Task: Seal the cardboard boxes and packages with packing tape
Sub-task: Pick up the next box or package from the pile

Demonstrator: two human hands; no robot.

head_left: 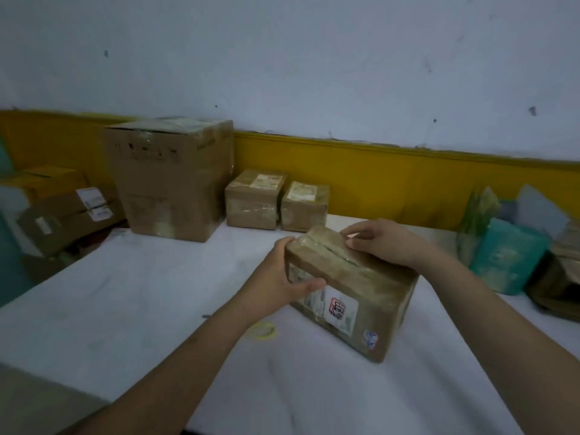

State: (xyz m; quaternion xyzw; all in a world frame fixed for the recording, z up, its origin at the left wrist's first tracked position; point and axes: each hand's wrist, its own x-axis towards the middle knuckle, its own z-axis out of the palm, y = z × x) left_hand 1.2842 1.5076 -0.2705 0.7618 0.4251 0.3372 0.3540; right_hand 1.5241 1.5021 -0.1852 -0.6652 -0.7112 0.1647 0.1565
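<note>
A small brown cardboard box (370, 293), wrapped in clear tape and bearing a white label with a pink mark, sits on the white table (125, 309). My left hand (279, 277) grips its left end, thumb across the labelled side. Over the far top edge lies my right hand (383, 243), its fingers curled down onto the taped seam. A roll of clear tape with a yellow core (265, 330) lies flat on the table just under my left forearm.
A tall taped carton (169, 177) stands at the back left. Two small labelled boxes (254, 199) (304, 205) sit against the yellow wall band. More boxes are stacked at the far left (62, 211). Teal and green packages (505, 255) crowd the right edge.
</note>
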